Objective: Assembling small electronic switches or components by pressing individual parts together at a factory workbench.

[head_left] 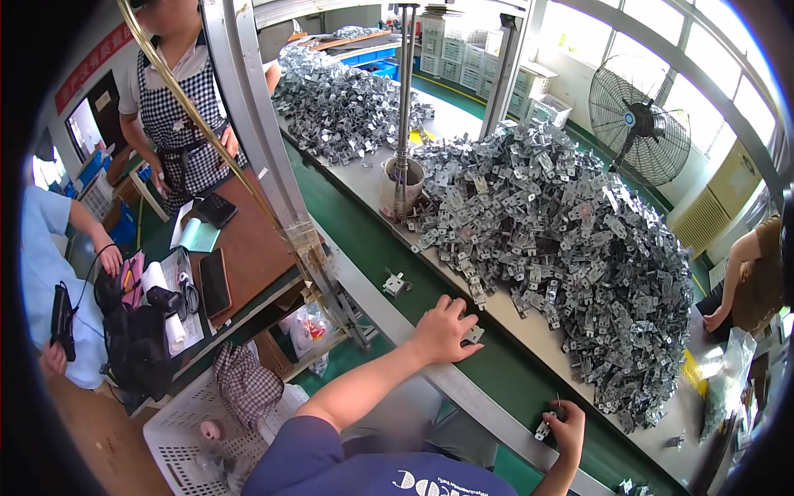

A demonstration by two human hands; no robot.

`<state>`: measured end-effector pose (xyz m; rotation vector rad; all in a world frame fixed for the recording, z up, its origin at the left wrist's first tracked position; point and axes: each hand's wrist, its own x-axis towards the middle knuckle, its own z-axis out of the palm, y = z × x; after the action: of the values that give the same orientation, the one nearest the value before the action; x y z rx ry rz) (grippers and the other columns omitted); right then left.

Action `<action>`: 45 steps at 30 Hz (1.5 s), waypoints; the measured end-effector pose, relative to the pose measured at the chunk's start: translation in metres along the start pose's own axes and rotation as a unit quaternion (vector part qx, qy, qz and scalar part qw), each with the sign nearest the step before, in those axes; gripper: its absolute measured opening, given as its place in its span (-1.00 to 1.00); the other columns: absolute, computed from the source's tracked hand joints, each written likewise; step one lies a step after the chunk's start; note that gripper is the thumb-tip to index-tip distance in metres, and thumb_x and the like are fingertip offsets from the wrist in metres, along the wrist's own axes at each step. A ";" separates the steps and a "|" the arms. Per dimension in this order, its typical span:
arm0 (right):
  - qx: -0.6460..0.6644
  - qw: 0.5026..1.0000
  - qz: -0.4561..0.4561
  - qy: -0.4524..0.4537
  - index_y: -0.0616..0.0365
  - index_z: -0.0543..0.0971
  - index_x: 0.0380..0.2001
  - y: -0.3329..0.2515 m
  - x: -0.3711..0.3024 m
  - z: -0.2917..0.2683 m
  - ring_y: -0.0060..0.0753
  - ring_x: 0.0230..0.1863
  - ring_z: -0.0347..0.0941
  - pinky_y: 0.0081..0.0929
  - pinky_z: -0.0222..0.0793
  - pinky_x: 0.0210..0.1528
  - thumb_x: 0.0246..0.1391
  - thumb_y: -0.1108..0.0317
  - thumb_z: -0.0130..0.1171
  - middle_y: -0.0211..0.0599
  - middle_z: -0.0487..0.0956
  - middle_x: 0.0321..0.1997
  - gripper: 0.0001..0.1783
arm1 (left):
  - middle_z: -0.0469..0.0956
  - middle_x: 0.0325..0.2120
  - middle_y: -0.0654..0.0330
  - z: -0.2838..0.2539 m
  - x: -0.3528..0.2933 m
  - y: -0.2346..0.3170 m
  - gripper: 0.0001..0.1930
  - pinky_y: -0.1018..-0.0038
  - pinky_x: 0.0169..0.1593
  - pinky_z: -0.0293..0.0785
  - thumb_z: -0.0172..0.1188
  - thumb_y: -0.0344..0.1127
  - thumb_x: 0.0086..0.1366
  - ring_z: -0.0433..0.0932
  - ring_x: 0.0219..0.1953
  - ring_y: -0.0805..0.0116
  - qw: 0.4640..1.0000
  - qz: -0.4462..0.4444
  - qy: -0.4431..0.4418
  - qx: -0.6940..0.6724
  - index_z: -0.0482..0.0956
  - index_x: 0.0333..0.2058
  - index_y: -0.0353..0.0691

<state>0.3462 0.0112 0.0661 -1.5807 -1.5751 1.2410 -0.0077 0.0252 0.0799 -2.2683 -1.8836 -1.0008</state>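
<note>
My left hand [445, 332] is over the green conveyor belt [376, 240], its fingers curled around a small silver metal bracket [472, 335] that partly shows beside the thumb. Lower right, my right hand [567, 428] pinches another metal bracket [543, 426] between thumb and fingers at the near edge of the belt. A single loose bracket [397, 283] lies on the belt, up and left of my left hand. Just beyond the belt rises a large heap of metal brackets [571, 223] on a pale worktop.
A metal post [273, 140] stands at left. A bucket [403, 186] sits beside the heap; a second heap [331, 103] lies behind. Left are a brown table [248, 236], a white basket [178, 430] and two people. Another person's arm [732, 281] and a fan [639, 120] are right.
</note>
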 end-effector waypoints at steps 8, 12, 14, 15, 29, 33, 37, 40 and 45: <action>0.015 1.000 0.015 -0.003 0.29 0.50 -0.37 -0.015 -0.002 0.012 -0.71 -0.64 0.31 -0.71 0.21 -0.62 -0.26 0.63 0.22 -0.51 0.41 -0.65 -0.74 | 0.37 -0.34 0.13 -0.008 0.001 -0.009 -0.61 0.35 -0.24 0.38 0.35 -0.16 -0.16 0.35 -0.28 0.15 0.981 -0.012 0.123 -0.151 0.48 -0.35 -0.17; 0.019 0.998 -0.015 -0.057 0.33 0.51 -0.37 -0.031 0.006 0.037 -0.68 -0.62 0.35 -0.68 0.26 -0.57 -0.28 0.56 0.27 -0.47 0.43 -0.65 -0.72 | 0.37 -0.38 0.20 0.007 0.000 -0.033 -0.67 0.49 -0.25 0.32 0.26 -0.21 0.00 0.37 -0.33 0.33 0.928 -0.071 0.214 -0.298 0.41 -0.29 -0.20; 0.012 0.996 -0.022 -0.081 0.30 0.50 -0.35 -0.036 0.012 0.051 -0.69 -0.62 0.34 -0.68 0.26 -0.58 -0.26 0.59 0.25 -0.47 0.44 -0.63 -0.72 | 0.33 -0.41 0.29 0.017 -0.004 -0.043 -0.77 0.59 -0.32 0.30 0.19 -0.27 0.13 0.34 -0.42 0.53 0.789 -0.198 0.242 -0.529 0.41 -0.29 -0.24; -0.011 0.994 -0.051 -0.091 0.30 0.51 -0.34 -0.039 0.015 0.058 -0.70 -0.61 0.34 -0.68 0.25 -0.57 -0.26 0.58 0.26 -0.47 0.44 -0.63 -0.71 | 0.32 -0.41 0.32 0.009 -0.005 -0.040 -0.81 0.60 -0.32 0.29 0.12 -0.30 0.20 0.32 -0.41 0.57 0.748 -0.239 0.239 -0.571 0.38 -0.28 -0.25; -0.074 0.982 -0.127 -0.123 0.27 0.55 -0.37 -0.072 0.022 0.107 -0.74 -0.60 0.26 -0.71 0.18 -0.55 -0.30 0.47 0.33 -0.51 0.42 -0.64 -0.69 | 0.28 -0.14 0.05 -0.017 -0.013 -0.015 -0.48 0.25 -0.08 0.32 0.40 -0.17 -0.22 0.31 -0.12 0.04 0.993 -0.054 0.061 -0.087 0.45 -0.20 -0.07; -0.014 0.990 -0.074 -0.117 0.26 0.53 -0.36 -0.070 0.018 0.104 -0.76 -0.60 0.27 -0.72 0.18 -0.56 -0.27 0.50 0.31 -0.54 0.41 -0.64 -0.71 | 0.29 -0.13 0.05 -0.013 -0.012 -0.012 -0.47 0.24 -0.09 0.32 0.37 -0.14 -0.26 0.31 -0.10 0.03 0.999 -0.050 0.017 0.004 0.47 -0.21 -0.01; -0.013 0.987 -0.086 -0.134 0.26 0.52 -0.36 -0.060 0.023 0.107 -0.76 -0.62 0.27 -0.73 0.17 -0.58 -0.24 0.53 0.29 -0.56 0.40 -0.65 -0.73 | 0.28 -0.17 0.07 -0.009 -0.005 -0.018 -0.51 0.25 -0.08 0.32 0.37 -0.24 -0.28 0.30 -0.13 0.05 0.991 -0.057 0.083 -0.085 0.46 -0.25 -0.07; 0.010 0.988 -0.083 -0.133 0.27 0.51 -0.36 -0.053 0.024 0.106 -0.75 -0.63 0.27 -0.73 0.17 -0.58 -0.23 0.57 0.26 -0.56 0.39 -0.66 -0.74 | 0.27 -0.20 0.07 -0.004 -0.004 -0.023 -0.52 0.32 -0.16 0.37 0.37 -0.30 -0.23 0.34 -0.18 0.12 0.960 -0.108 0.174 -0.190 0.44 -0.24 -0.19; 0.007 0.991 -0.069 -0.114 0.27 0.50 -0.36 -0.057 0.023 0.105 -0.75 -0.62 0.29 -0.73 0.19 -0.57 -0.22 0.59 0.24 -0.56 0.39 -0.65 -0.75 | 0.30 -0.24 0.13 -0.005 -0.005 -0.026 -0.55 0.45 -0.30 0.41 0.36 -0.31 -0.19 0.41 -0.32 0.26 0.967 -0.064 0.189 -0.156 0.44 -0.25 -0.23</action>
<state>0.2248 0.0198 0.0703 -1.3329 -1.7800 1.3903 -0.0332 0.0252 0.0719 -1.9159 -1.8267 -1.7163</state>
